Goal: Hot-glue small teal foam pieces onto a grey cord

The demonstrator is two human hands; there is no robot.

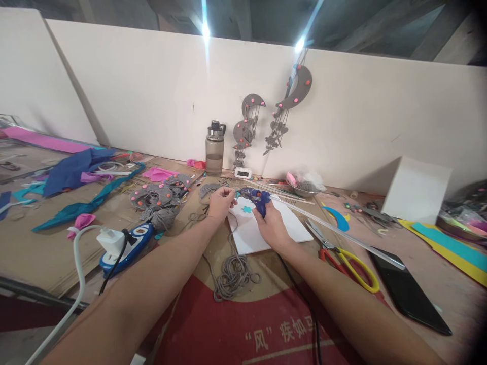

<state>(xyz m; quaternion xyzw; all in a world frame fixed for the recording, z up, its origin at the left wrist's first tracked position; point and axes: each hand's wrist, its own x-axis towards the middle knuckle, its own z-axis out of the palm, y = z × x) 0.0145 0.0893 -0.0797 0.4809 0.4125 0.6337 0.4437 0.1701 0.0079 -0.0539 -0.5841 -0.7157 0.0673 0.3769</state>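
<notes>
Right grip (274, 225) wraps the handle of the glue gun (261, 201), the best hold on this probably light, rigid tool, near the white sheet (249, 238)'s far edge. Left grip (221, 203) is pinched closed, contents unclear

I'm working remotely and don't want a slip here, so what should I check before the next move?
1. Blue plastic glue gun gripped: ok, in the right hand.
2. Long, clear, rod-shaped glue stick in place: ok, it extends from the gun's rear.
3. Left hand clear of the nozzle: not ok, its fingertips look very near it.
4. Small turquoise flower-shaped piece placed: ok, lying on the flat white sheet.
5. Metal scissors with red and yellow handles set down: ok, beside the sheet.
6. Nozzle hot: cannot tell.
</notes>
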